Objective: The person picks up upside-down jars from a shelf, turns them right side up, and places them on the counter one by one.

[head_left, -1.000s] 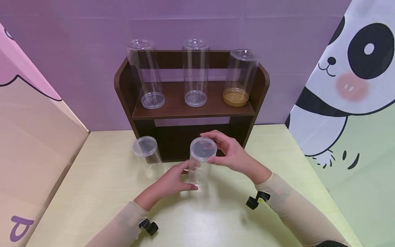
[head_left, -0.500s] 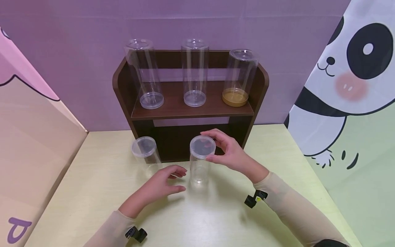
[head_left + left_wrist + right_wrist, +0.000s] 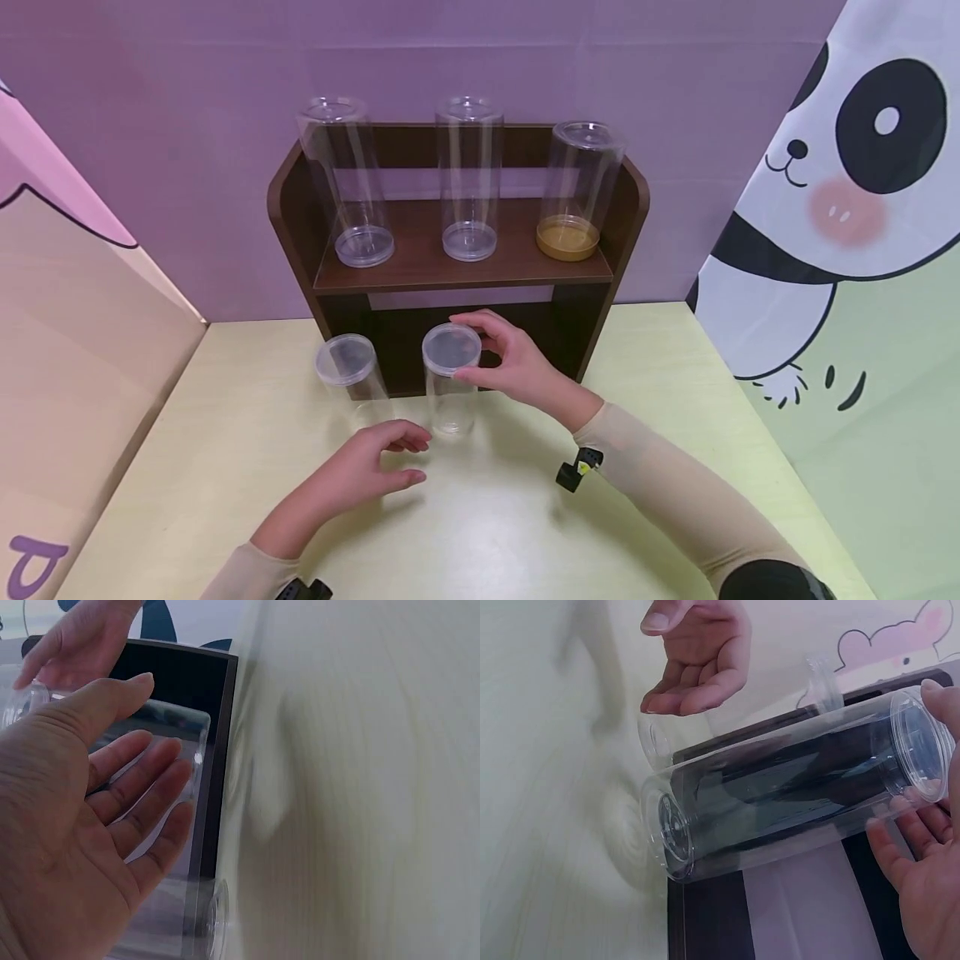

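A brown shelf (image 3: 417,237) stands at twelve o'clock; at its six o'clock, an upright clear jar (image 3: 452,393) is pinched near the top by the right hand (image 3: 513,358). The left hand (image 3: 367,467) hangs relaxed at the jar's seven-thirty.

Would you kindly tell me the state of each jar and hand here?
Held jar: lidded, about upright, gripped near the top.
Left front jar: lidded, standing.
Left shelf jar: standing, nothing visible inside.
Middle shelf jar: standing, nothing visible inside.
Right shelf jar: standing cap-down, cap brown.
Left hand: fingers relaxed, holding nothing.
Right hand: holding the held jar.
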A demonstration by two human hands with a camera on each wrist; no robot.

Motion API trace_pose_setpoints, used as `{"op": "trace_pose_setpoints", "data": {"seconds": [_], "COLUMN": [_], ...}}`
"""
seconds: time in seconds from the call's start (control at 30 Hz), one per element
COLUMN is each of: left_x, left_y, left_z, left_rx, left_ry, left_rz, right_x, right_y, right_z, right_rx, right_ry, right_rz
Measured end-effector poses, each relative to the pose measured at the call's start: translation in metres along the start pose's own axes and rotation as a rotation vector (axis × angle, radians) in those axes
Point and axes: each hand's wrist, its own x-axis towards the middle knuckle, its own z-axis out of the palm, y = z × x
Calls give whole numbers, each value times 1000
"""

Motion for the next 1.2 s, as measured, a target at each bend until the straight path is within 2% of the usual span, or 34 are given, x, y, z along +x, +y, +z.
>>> {"op": "trace_pose_setpoints", "data": {"seconds": [0.33,0.5,1.2], "left_x": [-8,-9,-8], "left_y": [0,-2,-1], "left_z": [-2,-1,1], "left_rx": [16,15,-10], "left_ry": [-22,-33,-33], "left_rz": [-25,-17,23], "right_x": [24,31,36], "right_y": [2,3,16], "right_z": [23,31,47], "right_rx": [7,13,4], "right_ry": [-42,-55,-74], "right_rz": [-10,0,-15]}}
